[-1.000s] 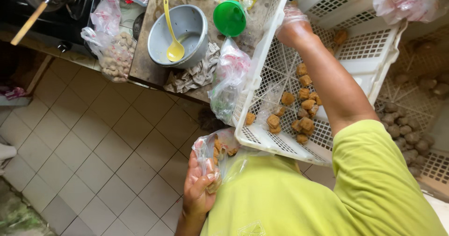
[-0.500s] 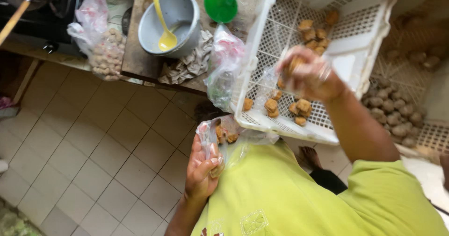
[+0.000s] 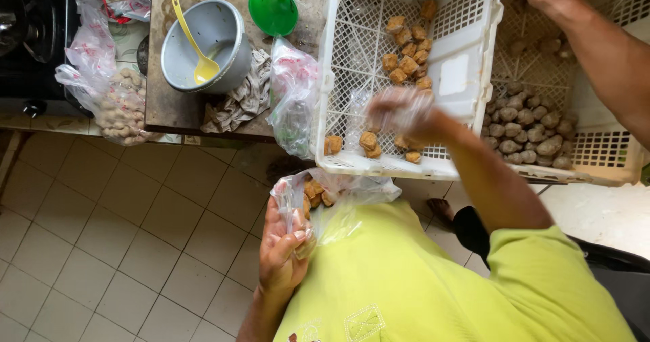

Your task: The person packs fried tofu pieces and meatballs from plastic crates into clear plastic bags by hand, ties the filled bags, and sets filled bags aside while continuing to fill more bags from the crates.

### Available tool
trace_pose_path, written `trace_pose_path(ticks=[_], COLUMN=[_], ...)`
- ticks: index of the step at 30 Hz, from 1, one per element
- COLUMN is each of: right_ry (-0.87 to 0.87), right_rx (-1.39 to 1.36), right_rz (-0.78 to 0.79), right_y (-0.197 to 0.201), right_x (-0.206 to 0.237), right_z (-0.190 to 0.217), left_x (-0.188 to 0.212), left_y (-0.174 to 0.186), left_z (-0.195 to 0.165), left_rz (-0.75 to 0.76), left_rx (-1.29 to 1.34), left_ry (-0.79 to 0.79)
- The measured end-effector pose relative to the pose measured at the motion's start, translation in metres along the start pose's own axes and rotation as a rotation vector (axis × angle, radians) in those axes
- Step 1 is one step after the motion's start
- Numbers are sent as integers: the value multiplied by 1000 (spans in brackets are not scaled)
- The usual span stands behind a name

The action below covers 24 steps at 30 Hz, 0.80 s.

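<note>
The left hand [image 3: 283, 250] pinches the rim of a clear plastic bag [image 3: 338, 193] holding brown fried pieces, just below the white crate [image 3: 467, 64]. Inside the crate, the right hand [image 3: 401, 112] is blurred, perhaps curled over brown pieces [image 3: 369, 141].

A lime-green short-sleeved shirt (pale stitched emblem on the front), right hand [image 3: 401, 114] in clear plastic glove.
</note>
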State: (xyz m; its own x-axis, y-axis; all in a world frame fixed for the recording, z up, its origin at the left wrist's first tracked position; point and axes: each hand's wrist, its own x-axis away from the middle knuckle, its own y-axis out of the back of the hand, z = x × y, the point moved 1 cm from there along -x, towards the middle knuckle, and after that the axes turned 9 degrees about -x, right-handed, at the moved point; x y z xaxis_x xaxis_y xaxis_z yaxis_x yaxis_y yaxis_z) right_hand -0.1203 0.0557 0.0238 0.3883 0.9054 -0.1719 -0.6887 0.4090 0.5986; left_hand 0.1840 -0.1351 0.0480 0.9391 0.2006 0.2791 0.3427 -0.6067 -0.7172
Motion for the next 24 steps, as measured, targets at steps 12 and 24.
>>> trace_pose_path(ticks=[12,24], right_ry=[-558,-334], right_rx=[446,-682], right_rz=[-156,-695], right_y=[61,84], right_x=[-91,-40], right_z=[-180,-104], left_x=[-2,-1], left_y=[-7,-1], left_z=[18,13], left_rz=[-142,-149], left_rx=[4,-8], left_ry=[-41,-30])
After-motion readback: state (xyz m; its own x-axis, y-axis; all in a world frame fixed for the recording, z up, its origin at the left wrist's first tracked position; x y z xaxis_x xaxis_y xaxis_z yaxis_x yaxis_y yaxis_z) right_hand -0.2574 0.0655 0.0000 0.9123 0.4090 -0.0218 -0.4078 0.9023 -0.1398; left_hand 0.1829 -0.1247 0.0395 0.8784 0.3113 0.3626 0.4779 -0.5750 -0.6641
